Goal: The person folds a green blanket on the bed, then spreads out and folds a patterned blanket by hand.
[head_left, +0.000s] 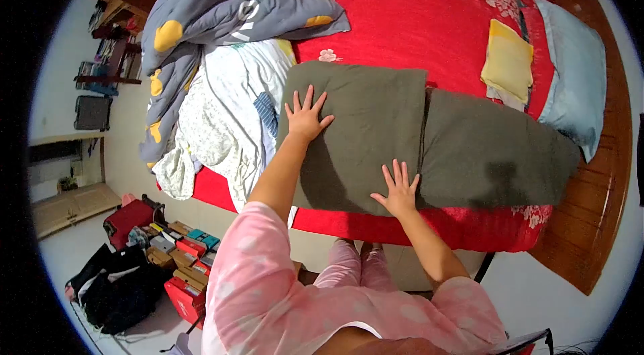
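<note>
Head camera view: a broad, dark olive-grey folded cloth (362,134) of matt fabric lies under both hands. Its thicker left part forms a nearly square, smooth panel, ending in a straight edge just right of the right hand; beyond that edge a flatter, tapering part runs on to the right, with a dark shadow on it.

The left hand (307,115) lies palm down near the panel's left edge, fingers spread wide and holding nothing. The right hand (400,191) is also palm down and spread, lower and nearer the body, close to the panel's near edge. Both arms reach forward from pink, pale-spotted sleeves (251,254), the left reaching farther.

Beneath the cloth is a bright red bedspread with pale flowers (416,13), stretching away beyond the hands. Left of the left hand sits a crumpled white printed cloth (215,113); past it, farther off, a grey quilt with yellow patches (208,16). Well to the right of both hands are a small yellow cushion (508,63), a light-blue pillow (573,63) and a brown wooden headboard (597,221). Low on the left, stacked cardboard boxes (181,256) stand on the floor.
</note>
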Tool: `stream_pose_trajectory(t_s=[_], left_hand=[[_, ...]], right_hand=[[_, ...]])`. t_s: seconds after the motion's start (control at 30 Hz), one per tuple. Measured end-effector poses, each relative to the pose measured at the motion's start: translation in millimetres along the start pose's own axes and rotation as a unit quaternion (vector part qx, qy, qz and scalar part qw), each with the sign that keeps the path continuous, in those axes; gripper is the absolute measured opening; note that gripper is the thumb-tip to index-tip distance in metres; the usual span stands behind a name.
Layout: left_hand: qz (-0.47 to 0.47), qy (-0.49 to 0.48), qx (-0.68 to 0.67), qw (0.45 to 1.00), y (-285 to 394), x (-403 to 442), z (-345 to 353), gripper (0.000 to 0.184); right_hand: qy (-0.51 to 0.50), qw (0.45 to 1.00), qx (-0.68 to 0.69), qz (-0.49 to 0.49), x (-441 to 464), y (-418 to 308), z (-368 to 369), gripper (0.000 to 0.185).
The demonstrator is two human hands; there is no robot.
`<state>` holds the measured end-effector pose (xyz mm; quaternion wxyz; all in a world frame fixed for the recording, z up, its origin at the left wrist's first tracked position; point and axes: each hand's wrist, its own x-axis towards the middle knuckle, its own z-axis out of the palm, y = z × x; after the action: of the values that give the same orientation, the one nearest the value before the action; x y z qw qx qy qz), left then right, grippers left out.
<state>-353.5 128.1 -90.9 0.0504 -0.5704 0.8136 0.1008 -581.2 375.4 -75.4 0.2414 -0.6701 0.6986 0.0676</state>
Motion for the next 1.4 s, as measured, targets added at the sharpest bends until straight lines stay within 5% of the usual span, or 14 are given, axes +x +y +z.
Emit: stream_pose_trajectory(t_s=[0.07,0.2,0.47,0.6,0.87,1.17,1.27,1.33,1.4], left_hand=[[-0.036,-0.102,0.030,0.994,10,11,7,0.071],[-0.057,-0.129,0.034,0.989,20,16,2,0.070],[0.037,0.109,-0.154,0.981,70,-69,10,0.044],[0.045,0.070,-0.202,0.976,140,-119,9,0.042],[0.180,-0.009,-0.172,0.968,294,-149,-13,0.047],[0.139,-0.191,-0.073,0.969,478,-156,27,0.071],[0.084,-0.268,-0.052,0.958,540,-162,48,0.073],[0.086,-0.279,-0.053,0.955,575,-161,62,0.073],[0.106,-0.287,-0.057,0.950,619,-157,60,0.073]], right_hand=[[-0.023,1.000,-0.009,0.011,6,6,17,0.091],[-0.072,0.997,0.015,0.010,18,12,10,0.086],[-0.003,0.987,0.158,0.024,-43,44,-52,0.065],[0.064,0.972,0.204,0.100,-93,98,-64,0.060],[0.162,0.881,0.353,0.269,-202,254,-56,0.055],[0.278,0.736,0.462,0.410,-296,504,3,0.070],[0.339,0.706,0.517,0.345,-313,600,36,0.077],[0.272,0.694,0.471,0.473,-334,617,-28,0.087],[0.297,0.709,0.455,0.450,-334,676,-10,0.092]])
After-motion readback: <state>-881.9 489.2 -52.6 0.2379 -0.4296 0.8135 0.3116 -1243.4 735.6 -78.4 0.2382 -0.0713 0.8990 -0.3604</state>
